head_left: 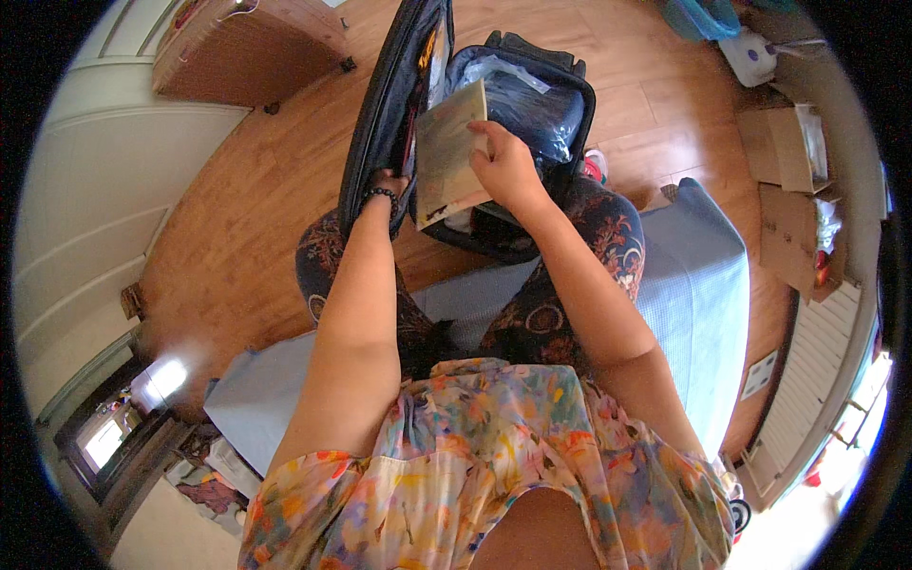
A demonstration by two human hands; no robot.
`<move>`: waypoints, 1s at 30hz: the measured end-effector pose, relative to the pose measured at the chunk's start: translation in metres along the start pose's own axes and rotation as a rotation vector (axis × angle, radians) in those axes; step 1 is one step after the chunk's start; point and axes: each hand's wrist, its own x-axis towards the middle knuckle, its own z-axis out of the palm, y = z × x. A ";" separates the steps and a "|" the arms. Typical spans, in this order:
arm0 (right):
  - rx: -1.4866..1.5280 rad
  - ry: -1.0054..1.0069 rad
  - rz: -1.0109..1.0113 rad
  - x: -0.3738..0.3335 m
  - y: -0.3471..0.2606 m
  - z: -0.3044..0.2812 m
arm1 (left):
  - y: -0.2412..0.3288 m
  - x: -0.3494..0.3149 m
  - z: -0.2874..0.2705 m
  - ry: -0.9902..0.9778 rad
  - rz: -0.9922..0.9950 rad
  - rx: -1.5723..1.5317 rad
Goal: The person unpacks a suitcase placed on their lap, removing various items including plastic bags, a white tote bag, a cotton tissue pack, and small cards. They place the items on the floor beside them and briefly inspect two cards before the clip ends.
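Suitcase [588, 104], black and wide open, sits on a wooden floor [655, 119] in the head view, its lid [378, 119] raised along its left side. A person seated at the suitcase's near end works over it with both bare hands. The right hand [510, 169] holds a flat, pale yellow-green panel [445, 157] (thin, upright-cornered, its kind hard to tell) above the suitcase, between lid and base. Thumb and index finger pinch the panel's right edge, the index laid across its face, the other fingers curled in.

The left hand [389, 180], a dark beaded bracelet [383, 194] at its wrist, reaches to the near end of the suitcase's lid. Its fingers are mostly out of sight; whether they are spread, pressed together or pinching cannot be told.

In the suitcase's base lies a dark bundle in clear plastic [537, 109]. A red-and-white shoe [596, 165] shows just beyond the suitcase's right side. Nearer than the suitcase, a light-blue cover [698, 261] spreads under the person's patterned leggings [608, 228]. Brown wooden furniture [256, 55] stands to the suitcase's left; open cardboard boxes [774, 142] stand well apart to its right.
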 end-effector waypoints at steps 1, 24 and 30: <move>0.049 -0.051 -0.011 0.000 -0.005 0.000 | 0.000 -0.002 0.000 -0.014 -0.018 -0.002; -0.252 0.099 -0.301 0.038 -0.067 0.063 | -0.049 0.040 0.091 0.312 0.123 -0.485; -0.307 0.100 -0.343 0.044 -0.077 0.062 | 0.000 -0.040 0.061 0.323 -0.022 -0.558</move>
